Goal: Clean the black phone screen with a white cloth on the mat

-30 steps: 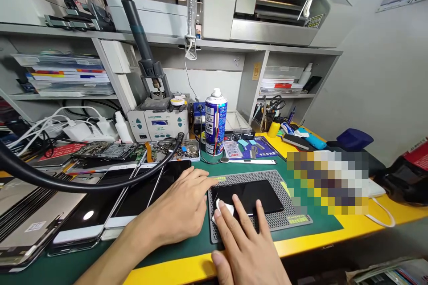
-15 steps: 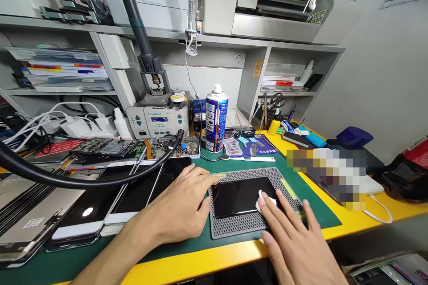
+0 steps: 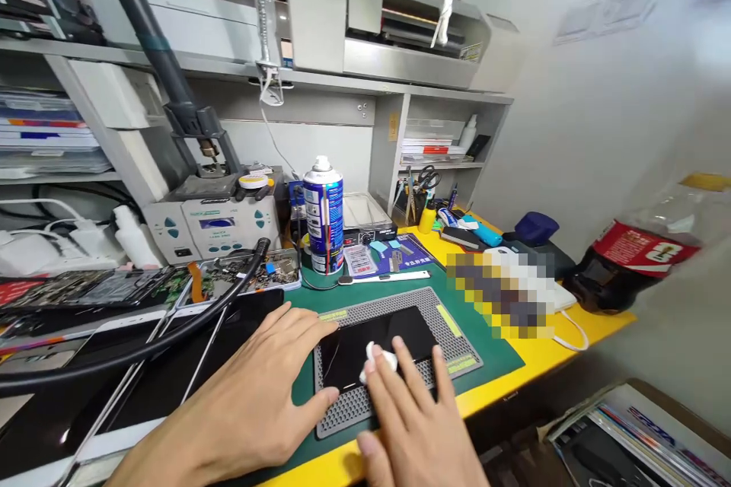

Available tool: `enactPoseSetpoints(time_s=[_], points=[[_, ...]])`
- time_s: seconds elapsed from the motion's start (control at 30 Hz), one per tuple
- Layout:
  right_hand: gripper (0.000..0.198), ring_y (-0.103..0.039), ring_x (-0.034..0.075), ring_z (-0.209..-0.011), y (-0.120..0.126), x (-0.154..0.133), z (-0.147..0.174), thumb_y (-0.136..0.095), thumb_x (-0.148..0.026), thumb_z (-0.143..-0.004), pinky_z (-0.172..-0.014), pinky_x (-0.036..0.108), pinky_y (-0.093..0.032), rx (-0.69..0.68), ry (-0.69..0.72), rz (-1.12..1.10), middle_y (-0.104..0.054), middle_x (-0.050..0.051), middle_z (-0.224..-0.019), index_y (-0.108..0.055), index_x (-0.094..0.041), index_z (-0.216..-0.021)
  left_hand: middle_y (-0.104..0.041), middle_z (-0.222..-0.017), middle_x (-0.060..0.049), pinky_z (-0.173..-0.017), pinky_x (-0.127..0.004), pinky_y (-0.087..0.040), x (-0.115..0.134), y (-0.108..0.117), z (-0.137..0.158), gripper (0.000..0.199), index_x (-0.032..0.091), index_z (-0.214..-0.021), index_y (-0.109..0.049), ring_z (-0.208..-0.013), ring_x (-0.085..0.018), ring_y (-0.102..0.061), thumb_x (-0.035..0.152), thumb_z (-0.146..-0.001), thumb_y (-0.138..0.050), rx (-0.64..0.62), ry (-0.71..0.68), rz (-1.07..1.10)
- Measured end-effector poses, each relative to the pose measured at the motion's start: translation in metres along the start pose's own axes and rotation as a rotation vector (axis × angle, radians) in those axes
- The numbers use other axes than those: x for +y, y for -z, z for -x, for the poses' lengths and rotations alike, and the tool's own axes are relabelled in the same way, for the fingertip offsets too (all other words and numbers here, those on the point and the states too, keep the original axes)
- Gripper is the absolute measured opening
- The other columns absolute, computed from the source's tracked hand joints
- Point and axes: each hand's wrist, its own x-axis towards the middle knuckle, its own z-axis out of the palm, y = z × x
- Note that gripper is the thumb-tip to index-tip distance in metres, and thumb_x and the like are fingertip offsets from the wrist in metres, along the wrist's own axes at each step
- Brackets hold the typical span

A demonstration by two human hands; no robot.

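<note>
A black phone screen (image 3: 348,346) lies face up on a grey honeycomb-textured mat (image 3: 343,416). My left hand (image 3: 266,380) is at its left end, forefinger at the far edge and thumb at the near edge, steadying it between them. My right hand (image 3: 414,415) presses a small white wipe (image 3: 390,360) flat on the glass under its fingertips, the other fingers spread. Part of the wipe and the screen's near right side are hidden beneath this hand.
A blue spray can (image 3: 323,221) stands behind the mat near a white-handled brush (image 3: 385,278). Several phone screens (image 3: 228,335) lie at left under a black hose (image 3: 188,350). A rework station (image 3: 214,224) is behind them. A cola bottle (image 3: 640,251) stands at right.
The camera view has turned right, so everything sits further left. My right hand has slid the wipe towards the middle of the screen. My left thumb has come to the screen's near edge.
</note>
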Motion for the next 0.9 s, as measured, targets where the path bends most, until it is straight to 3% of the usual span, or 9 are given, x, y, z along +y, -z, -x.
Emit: enactPoseSetpoints(time_s=[0.17, 0.33, 0.4, 0.53, 0.6, 0.67, 0.73, 0.83, 0.9], points=[[0.042, -0.055, 0.031, -0.13, -0.012, -0.02, -0.007, -0.047, -0.048, -0.099, -0.12, 0.055, 0.019, -0.019, -0.027, -0.114, -0.059, -0.004, -0.142, -0.065, -0.024, -0.128, -0.06, -0.142, -0.006, -0.113, -0.059, -0.041, -0.009, -0.007, 0.002, 0.049, 0.032, -0.14, -0.05, -0.136, -0.033, -0.051, 0.045, -0.092, -0.058, 0.013, -0.021, -0.057], [0.043, -0.056, 0.033, -0.13, -0.001, 0.008, 0.007, -0.045, -0.048, -0.102, -0.12, 0.058, 0.017, -0.032, -0.045, -0.044, -0.057, 0.0, -0.144, -0.067, -0.021, -0.127, -0.062, -0.139, -0.006, -0.113, -0.057, -0.043, -0.01, -0.01, 0.002, 0.05, 0.033, -0.138, -0.053, -0.134, -0.034, -0.053, 0.048, -0.09, -0.062, 0.054, -0.013, -0.078], [0.043, -0.058, 0.034, -0.127, 0.009, 0.025, 0.014, -0.046, -0.047, -0.102, -0.122, 0.06, 0.007, -0.034, -0.046, 0.005, -0.058, 0.001, -0.143, -0.068, -0.02, -0.127, -0.062, -0.139, -0.005, -0.112, -0.057, -0.044, -0.009, -0.009, 0.001, 0.051, 0.033, -0.138, -0.054, -0.134, -0.034, -0.053, 0.051, -0.091, -0.061, 0.043, -0.006, -0.08], [0.043, -0.061, 0.035, -0.124, 0.027, 0.048, 0.021, -0.051, -0.041, -0.1, -0.119, 0.059, -0.028, -0.113, 0.008, 0.089, -0.056, 0.004, -0.143, -0.065, -0.016, -0.132, -0.06, -0.142, -0.004, -0.112, -0.06, -0.044, -0.008, -0.009, 0.001, 0.052, 0.035, -0.14, -0.052, -0.136, -0.034, -0.051, 0.052, -0.091, -0.058, 0.023, 0.024, -0.077], [0.043, -0.061, 0.036, -0.124, 0.028, 0.048, 0.02, -0.052, -0.041, -0.099, -0.116, 0.058, -0.032, -0.122, -0.005, 0.087, -0.057, 0.004, -0.143, -0.065, -0.016, -0.132, -0.059, -0.144, -0.003, -0.111, -0.059, -0.045, -0.01, -0.01, 0.002, 0.053, 0.036, -0.141, -0.051, -0.137, -0.034, -0.05, 0.052, -0.091, -0.058, 0.028, 0.02, -0.085], [0.041, -0.06, 0.036, -0.126, 0.022, 0.041, 0.017, -0.049, -0.043, -0.101, -0.118, 0.06, -0.027, -0.091, -0.052, 0.039, -0.059, 0.003, -0.142, -0.067, -0.02, -0.129, -0.058, -0.144, -0.004, -0.11, -0.058, -0.047, -0.011, -0.012, 0.003, 0.053, 0.035, -0.141, -0.05, -0.136, -0.034, -0.051, 0.051, -0.091, -0.058, 0.039, -0.002, -0.099], [0.039, -0.059, 0.036, -0.127, 0.011, 0.031, 0.014, -0.046, -0.045, -0.102, -0.12, 0.063, -0.014, -0.032, -0.085, -0.012, -0.062, 0.002, -0.139, -0.07, -0.023, -0.124, -0.058, -0.144, -0.005, -0.109, -0.057, -0.048, -0.012, -0.014, 0.004, 0.054, 0.034, -0.142, -0.049, -0.135, -0.034, -0.052, 0.051, -0.091, -0.058, 0.054, -0.023, -0.12], [0.04, -0.059, 0.035, -0.127, -0.003, 0.021, 0.01, -0.045, -0.047, -0.103, -0.121, 0.061, 0.005, 0.02, -0.066, -0.037, -0.063, 0.002, -0.138, -0.07, -0.023, -0.123, -0.061, -0.142, -0.004, -0.105, -0.056, -0.052, -0.015, -0.017, 0.006, 0.054, 0.035, -0.141, -0.049, -0.131, -0.034, -0.056, 0.052, -0.091, -0.059, 0.072, -0.042, -0.163], [0.04, -0.06, 0.033, -0.126, -0.004, 0.025, 0.01, -0.045, -0.045, -0.103, -0.122, 0.058, 0.009, 0.029, -0.061, -0.031, -0.064, 0.001, -0.137, -0.07, -0.021, -0.122, -0.061, -0.141, -0.004, -0.103, -0.055, -0.055, -0.018, -0.019, 0.006, 0.054, 0.036, -0.14, -0.049, -0.129, -0.034, -0.058, 0.053, -0.09, -0.06, 0.088, -0.047, -0.193]])
